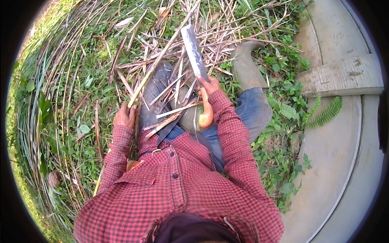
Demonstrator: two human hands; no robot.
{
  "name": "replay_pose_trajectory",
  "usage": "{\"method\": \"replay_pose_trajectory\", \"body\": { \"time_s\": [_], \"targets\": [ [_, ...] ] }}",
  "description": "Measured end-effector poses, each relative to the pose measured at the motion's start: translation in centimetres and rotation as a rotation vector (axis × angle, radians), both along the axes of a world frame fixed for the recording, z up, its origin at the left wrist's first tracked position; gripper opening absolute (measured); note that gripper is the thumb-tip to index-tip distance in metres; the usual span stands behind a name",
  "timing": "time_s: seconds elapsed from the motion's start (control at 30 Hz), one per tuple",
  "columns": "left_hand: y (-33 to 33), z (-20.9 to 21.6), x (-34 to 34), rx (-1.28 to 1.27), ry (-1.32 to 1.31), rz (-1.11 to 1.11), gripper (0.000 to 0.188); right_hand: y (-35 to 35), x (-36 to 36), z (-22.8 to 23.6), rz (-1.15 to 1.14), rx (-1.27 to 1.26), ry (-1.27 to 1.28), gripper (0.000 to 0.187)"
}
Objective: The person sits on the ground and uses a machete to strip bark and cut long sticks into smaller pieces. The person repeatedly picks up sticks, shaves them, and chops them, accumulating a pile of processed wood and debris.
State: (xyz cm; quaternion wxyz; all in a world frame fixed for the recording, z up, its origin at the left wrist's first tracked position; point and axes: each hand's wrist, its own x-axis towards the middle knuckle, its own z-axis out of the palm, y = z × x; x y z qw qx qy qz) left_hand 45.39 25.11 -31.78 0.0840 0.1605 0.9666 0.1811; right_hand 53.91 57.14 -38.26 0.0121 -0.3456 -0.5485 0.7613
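My left hand is closed around a long, thin yellowish palm frond stalk, which slants up and to the right over the ground. A yellow length shows again below my left forearm, seemingly the same stalk. In my right hand is a machete, gripped where the blade meets the curved orange handle. Its worn grey blade points away from me, to the right of the stalk and apart from it. Split strips lie across my lap and legs.
Cut strips are heaped beyond my legs. Long leafy fronds lie in a band along the left. My rubber boot rests at the right of the heap. Farther right are a concrete surface, a wooden plank and ferns.
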Motion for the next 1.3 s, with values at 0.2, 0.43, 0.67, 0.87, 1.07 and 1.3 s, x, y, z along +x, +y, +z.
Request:
{"method": "replay_pose_trajectory", "body": {
  "time_s": [0.2, 0.43, 0.67, 0.87, 1.07, 1.3],
  "targets": [
    [0.5, 7.4, 0.1, -0.077, 0.157, 0.010, 0.033, 2.5, -7.6, 3.1, 0.028, 0.170, 0.068, 0.046],
    [-1.2, 11.1, -2.0, 0.036, 0.126, -0.022, 0.040, 1.9, -13.1, 6.7, 0.153, 0.275, 0.173, 0.044],
    [-3.6, 11.8, -3.2, 0.157, -0.096, -0.055, 0.040, 1.0, -12.2, 6.4, 0.159, 0.109, 0.217, 0.047],
    [-4.3, 11.5, -5.1, 0.098, -0.094, -0.062, 0.042, -4.0, -9.9, 6.7, 0.430, 0.237, 0.327, 0.042],
    [-3.3, 11.7, -5.1, 0.156, -0.071, -0.078, 0.042, -4.3, -10.1, 8.2, 0.302, 0.249, 0.267, 0.047],
    [-3.6, 9.9, -8.0, 0.170, -0.111, -0.079, 0.040, -6.7, -10.7, 7.8, 0.183, 0.104, 0.216, 0.044]
  ]
}}
